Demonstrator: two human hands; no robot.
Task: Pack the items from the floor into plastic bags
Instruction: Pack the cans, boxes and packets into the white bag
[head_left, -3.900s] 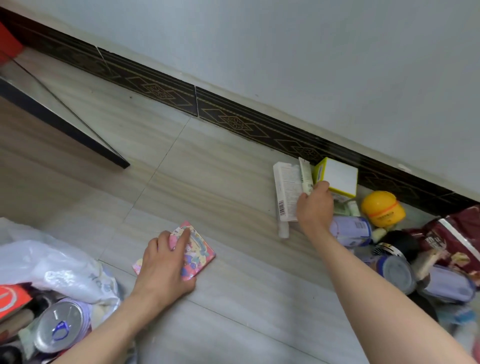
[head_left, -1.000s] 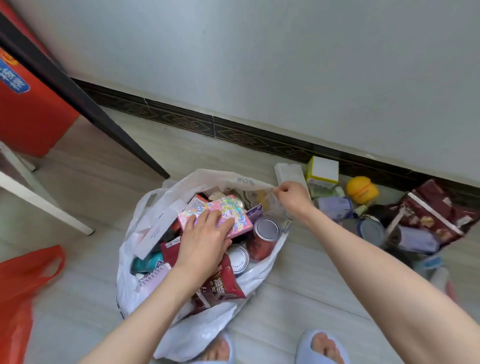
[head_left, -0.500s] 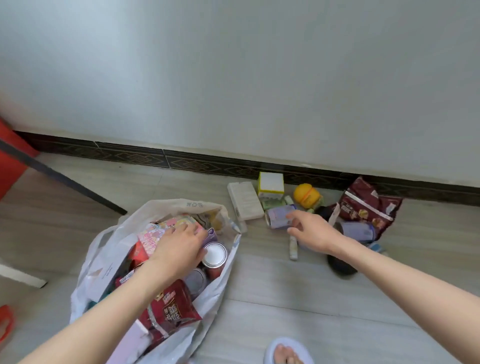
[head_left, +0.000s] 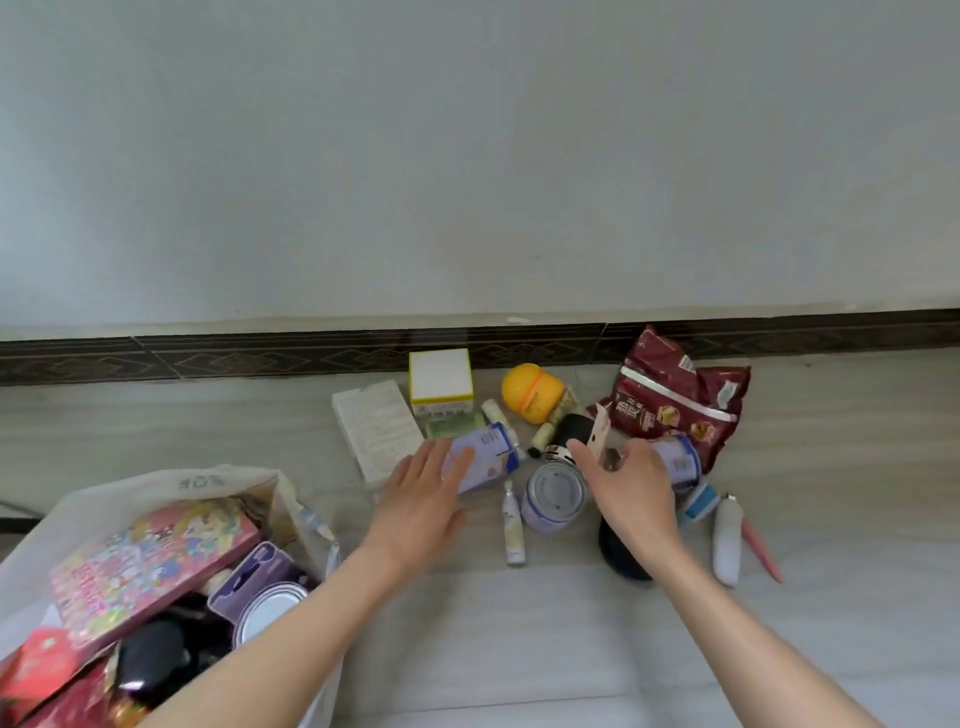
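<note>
The right hand (head_left: 631, 499) is covering part of a dark round object (head_left: 621, 558). The frame's left and bottom edges are cutting off the white plastic bag (head_left: 156, 483)

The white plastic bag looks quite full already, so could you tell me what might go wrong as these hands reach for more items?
1. The white plastic bag is heaped to its rim, with the pink box on top; added items may slide out.
2. The purple cans lie on their sides and could roll if either open hand, left hand or right hand, nudges one.
</note>
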